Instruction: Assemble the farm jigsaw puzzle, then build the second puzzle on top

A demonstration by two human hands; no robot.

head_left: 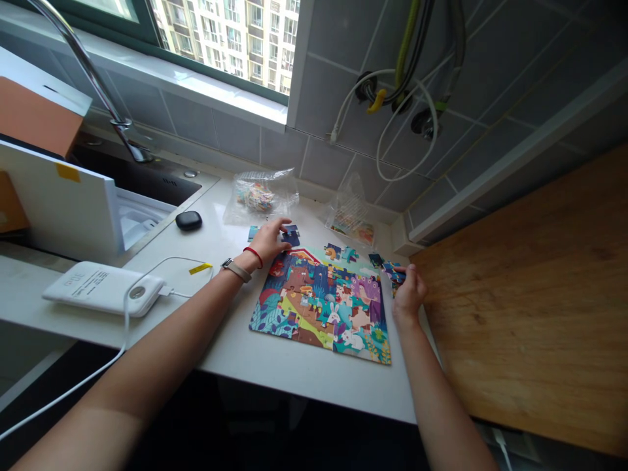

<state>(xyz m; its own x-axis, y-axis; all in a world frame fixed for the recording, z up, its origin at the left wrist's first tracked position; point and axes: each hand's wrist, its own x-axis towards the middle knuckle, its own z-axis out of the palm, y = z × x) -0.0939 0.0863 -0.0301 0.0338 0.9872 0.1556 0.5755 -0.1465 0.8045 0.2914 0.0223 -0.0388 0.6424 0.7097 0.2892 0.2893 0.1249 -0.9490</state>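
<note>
A colourful jigsaw puzzle (326,307) lies on the white counter, its lower part joined. Beyond its top left corner my left hand (273,239) is spread, thumb and fingers apart, beside a dark blue piece (292,235). A light blue piece (252,233) lies to the left of that hand. At the puzzle's right side my right hand (410,292) is closed round several puzzle pieces (394,273). Loose pieces, one with orange (332,251) and one teal (350,254), lie above the puzzle's top edge; a dark piece (375,260) is near my right hand.
Clear plastic bags, one with pieces (260,196) and one over a picture sheet (350,219), lie by the wall. At left are a black case (189,221), a white power bank (105,288) with cable, and a sink (167,183). A wooden board (530,294) stands right.
</note>
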